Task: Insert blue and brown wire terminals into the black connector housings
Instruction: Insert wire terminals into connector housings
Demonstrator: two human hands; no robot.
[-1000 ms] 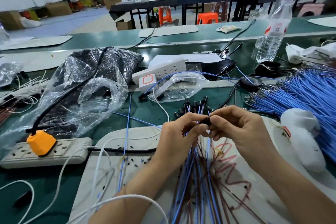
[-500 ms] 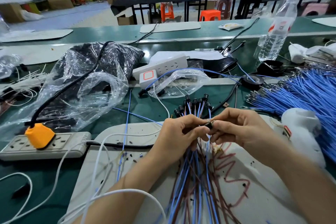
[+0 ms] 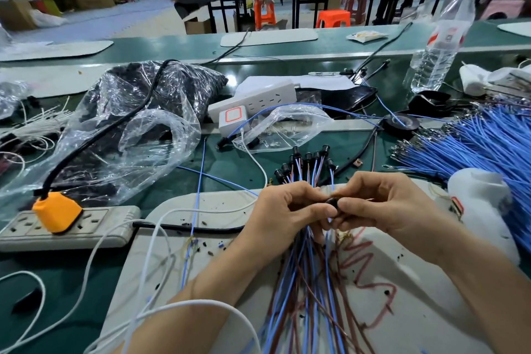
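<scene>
Both the left hand [image 3: 287, 210] and the right hand [image 3: 382, 204] pinched one black connector housing [image 3: 333, 202] between them, above the near bundle of blue and brown wires [image 3: 310, 282].

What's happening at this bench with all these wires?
A person is assembling wire connectors by hand. The left hand grips a bundle of blue and brown wires; with the right hand it pinches one small black connector housing. Wired housings fan out just above; loose blue wires lie piled to the right.
</scene>
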